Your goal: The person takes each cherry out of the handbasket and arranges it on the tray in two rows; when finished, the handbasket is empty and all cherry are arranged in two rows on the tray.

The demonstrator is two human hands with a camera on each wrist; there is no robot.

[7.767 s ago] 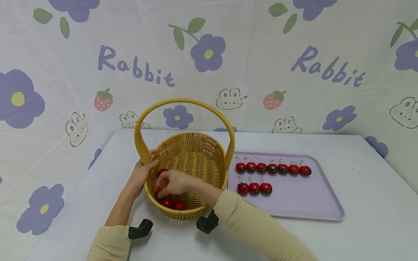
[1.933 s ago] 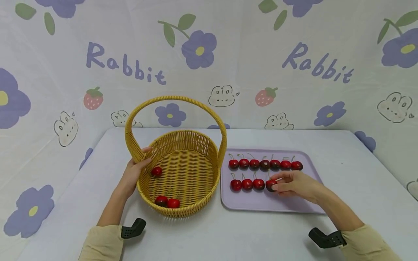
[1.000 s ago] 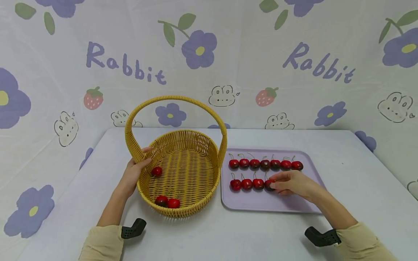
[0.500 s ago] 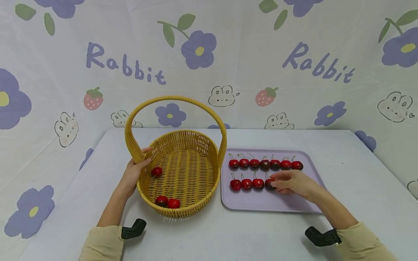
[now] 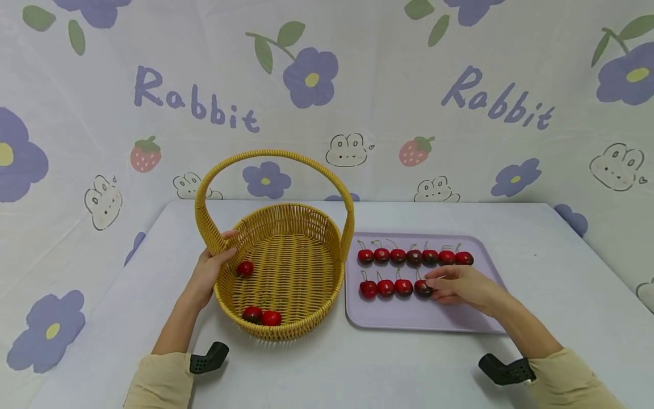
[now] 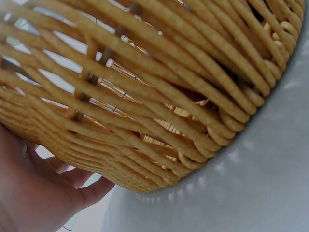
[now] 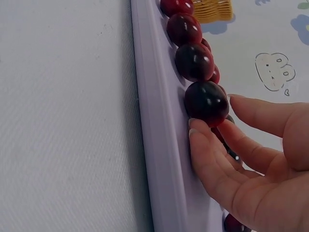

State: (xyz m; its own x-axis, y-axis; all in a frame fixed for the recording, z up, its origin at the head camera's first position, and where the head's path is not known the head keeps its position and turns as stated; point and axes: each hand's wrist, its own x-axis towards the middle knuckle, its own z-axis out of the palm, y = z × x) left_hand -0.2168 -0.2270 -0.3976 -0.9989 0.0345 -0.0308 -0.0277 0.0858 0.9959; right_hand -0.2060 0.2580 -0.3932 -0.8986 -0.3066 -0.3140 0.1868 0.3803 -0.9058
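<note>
In the head view my left hand [image 5: 208, 272] grips the yellow wicker basket [image 5: 288, 250] at its left side, where the handle meets the rim. The left wrist view shows that hand [image 6: 53, 188] against the woven wall [image 6: 145, 96]. Three loose cherries lie inside, one cherry [image 5: 245, 268] at the left. My right hand [image 5: 462, 285] is at the right end of the front row on the tray, its fingertips at the edge of a dark cherry [image 5: 423, 288]. In the right wrist view, thumb and fingers are parted beside that cherry [image 7: 206, 102], barely touching it at most.
The lilac tray [image 5: 398, 321] lies right of the basket. Along its back runs a row of several cherries [image 5: 397, 257]; more cherries [image 5: 385, 288] form the front row. A printed cloth [image 5: 378, 85] hangs behind the white table [image 5: 317, 369].
Cherries have gone from the basket, and the tray's front row has grown by one. The right hand went from basket to tray; lately its fingers slid slightly right, off the dark cherry.
</note>
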